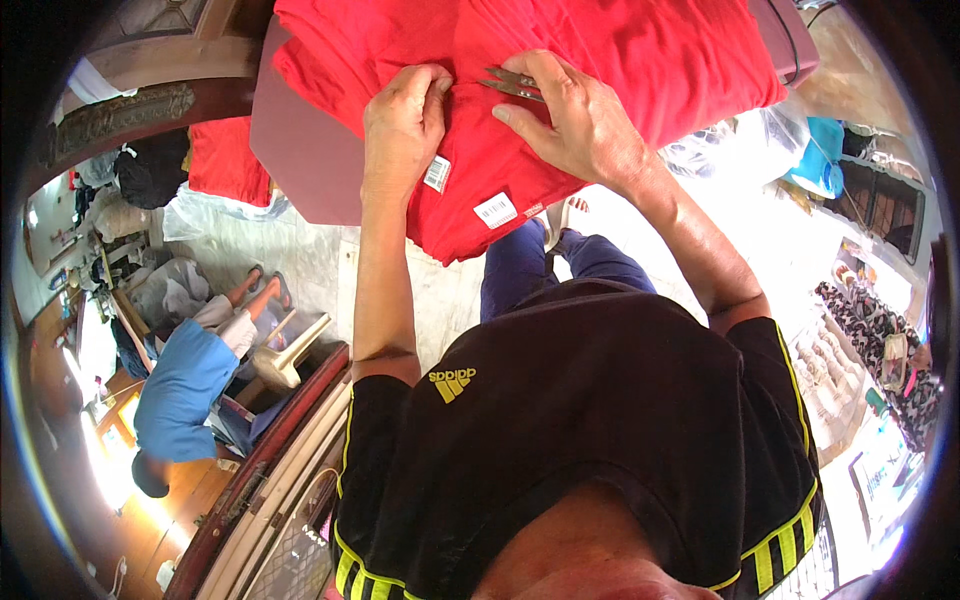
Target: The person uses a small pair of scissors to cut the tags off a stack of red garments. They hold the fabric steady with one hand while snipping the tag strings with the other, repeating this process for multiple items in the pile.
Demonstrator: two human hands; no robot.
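Observation:
Red fabric garments (650, 60) lie heaped over a mauve table (300, 150), one part hanging over its near edge toward me. Two white labels with barcodes, one (437, 173) by my left wrist and one (494, 210) lower down, sit on the hanging part. My left hand (405, 125) pinches a bit of the red cloth between thumb and fingers. In my right hand (585, 120) is a pair of small metal thread snips (515, 84), its blades pointing left toward the pinched cloth, a short gap away.
To the left, a person in a blue shirt (185, 385) is near a pale stool (285, 360). A red cloth pile (230, 160) lies left of the table. Clear plastic bags (740, 145) and a light-blue container (822, 160) stand on the right.

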